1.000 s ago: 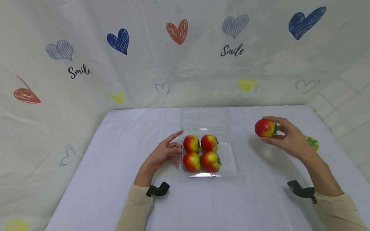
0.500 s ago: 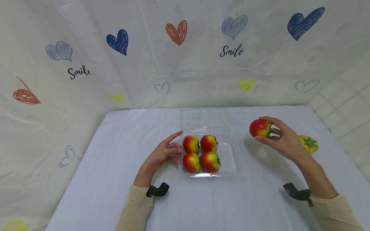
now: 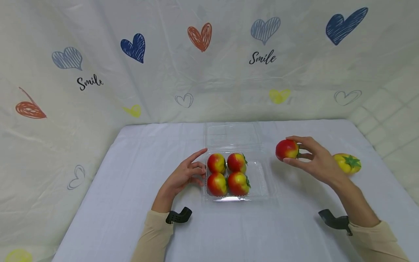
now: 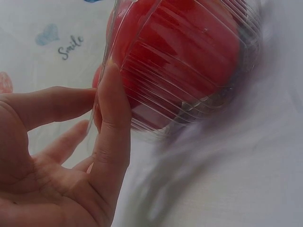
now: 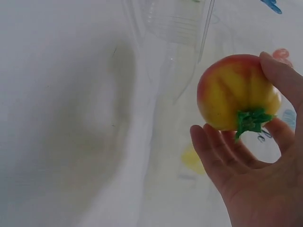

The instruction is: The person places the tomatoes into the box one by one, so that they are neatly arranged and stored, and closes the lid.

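Note:
My left hand is at the left side of a clear plastic container. In the left wrist view that hand pinches the thin rim of the container between its digits. Several red-and-yellow fruits sit in two columns in its left and middle parts, beside a bare strip on the right. Right of the container, my right hand holds another such fruit above the table. The right wrist view shows this fruit, green leaves low, gripped by the fingers of the hand.
A yellow fruit with green leaves lies on the white-covered table behind my right wrist. The container's open lid extends toward the back edge. A cloth with printed hearts hangs behind the table.
My right hand has moved left with its fruit, toward the container, and slightly nearer the front. More of the yellow fruit shows now. My left hand has stayed in place.

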Demonstrator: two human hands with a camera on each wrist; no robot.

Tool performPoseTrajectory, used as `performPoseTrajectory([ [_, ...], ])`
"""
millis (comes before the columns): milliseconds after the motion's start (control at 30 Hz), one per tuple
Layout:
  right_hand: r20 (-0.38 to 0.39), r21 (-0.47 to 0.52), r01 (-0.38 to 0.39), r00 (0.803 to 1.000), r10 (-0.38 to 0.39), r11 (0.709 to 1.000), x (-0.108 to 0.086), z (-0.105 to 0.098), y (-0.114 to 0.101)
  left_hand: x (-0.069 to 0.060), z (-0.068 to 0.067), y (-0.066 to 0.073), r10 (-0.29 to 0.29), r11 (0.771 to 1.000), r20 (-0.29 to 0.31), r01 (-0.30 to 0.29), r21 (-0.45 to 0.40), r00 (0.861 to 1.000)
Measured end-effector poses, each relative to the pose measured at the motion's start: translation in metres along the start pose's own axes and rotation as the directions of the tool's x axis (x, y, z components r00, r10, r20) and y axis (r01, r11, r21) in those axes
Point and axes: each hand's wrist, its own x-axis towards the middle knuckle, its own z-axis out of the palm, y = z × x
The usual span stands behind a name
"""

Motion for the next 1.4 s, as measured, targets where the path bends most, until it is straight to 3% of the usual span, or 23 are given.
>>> performPoseTrajectory([
  [400,-0.028,-0.021,0.029,0.999,-0.029,0.999,-0.002,0.002,-0.013,0.000,0.000,-0.001,0.008,1.000,0.000,-0.008,-0.003,1.000],
  [733,0.044,-0.011,-0.009,0.999,0.009,1.000,-0.004,0.005,-0.024,0.001,0.000,0.000,0.012,1.000,0.000,-0.012,-0.005,1.000],
  [1400,0.006,0.028,0.056,0.998,-0.057,0.998,-0.001,0.019,-0.037,0.001,-0.001,-0.001,0.012,1.000,0.011,-0.012,-0.015,1.000],
])
